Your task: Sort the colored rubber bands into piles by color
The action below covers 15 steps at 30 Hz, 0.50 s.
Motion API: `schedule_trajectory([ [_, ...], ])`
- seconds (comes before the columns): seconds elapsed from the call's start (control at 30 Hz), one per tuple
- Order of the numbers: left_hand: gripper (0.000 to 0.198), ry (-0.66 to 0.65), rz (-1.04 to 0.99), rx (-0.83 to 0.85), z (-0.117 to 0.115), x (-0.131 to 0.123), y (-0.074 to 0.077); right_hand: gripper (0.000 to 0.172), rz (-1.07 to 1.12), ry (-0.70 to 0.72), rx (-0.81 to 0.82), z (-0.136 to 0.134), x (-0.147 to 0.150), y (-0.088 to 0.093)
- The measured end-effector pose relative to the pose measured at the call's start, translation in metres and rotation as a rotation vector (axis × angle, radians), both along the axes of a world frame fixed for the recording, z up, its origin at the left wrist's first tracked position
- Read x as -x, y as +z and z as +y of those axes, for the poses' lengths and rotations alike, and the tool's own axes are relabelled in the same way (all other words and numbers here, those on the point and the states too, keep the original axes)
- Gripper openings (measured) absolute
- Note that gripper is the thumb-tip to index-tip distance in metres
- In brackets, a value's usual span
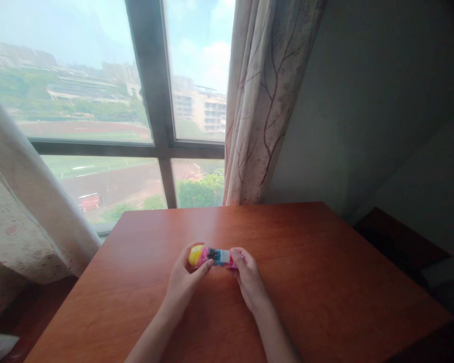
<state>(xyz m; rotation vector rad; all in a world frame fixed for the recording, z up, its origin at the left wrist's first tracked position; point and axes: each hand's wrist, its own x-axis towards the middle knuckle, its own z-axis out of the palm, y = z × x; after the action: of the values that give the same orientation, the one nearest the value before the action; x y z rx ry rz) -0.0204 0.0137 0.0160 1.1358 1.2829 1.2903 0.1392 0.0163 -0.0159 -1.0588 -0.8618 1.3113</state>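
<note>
A short, multicoloured roll-shaped packet (222, 257) lies crosswise between my two hands above the middle of the table. Yellow shows at its left end, then pink, black and blue, with a pale label and some red and pink towards the right. Its exact kind is not clear. My left hand (182, 276) wraps around the yellow end, thumb along the near side. At the other end my right hand (247, 276) grips the packet, with the thumb on top. The fingers underneath are partly hidden.
A reddish-brown wooden table (310, 282) spreads under my hands. Behind its far edge stands a window (159, 101), with a patterned curtain (257, 101) on the right and a pale curtain (34, 201) on the left. A dark piece of furniture (401, 237) sits beyond the right edge.
</note>
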Motion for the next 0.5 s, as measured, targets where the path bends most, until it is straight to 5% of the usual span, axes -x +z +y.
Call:
schedule_trajectory([
  [0.17,0.040,0.055,0.039,0.022,0.0016,0.0023,0.0004,0.038,-0.048,0.003,-0.024,-0.0001,0.0012,-0.0014],
  [0.5,0.062,-0.021,-0.133,0.001,-0.0055,-0.0030,0.0071,0.048,0.007,0.024,0.038,0.0002,0.0017,-0.0035],
])
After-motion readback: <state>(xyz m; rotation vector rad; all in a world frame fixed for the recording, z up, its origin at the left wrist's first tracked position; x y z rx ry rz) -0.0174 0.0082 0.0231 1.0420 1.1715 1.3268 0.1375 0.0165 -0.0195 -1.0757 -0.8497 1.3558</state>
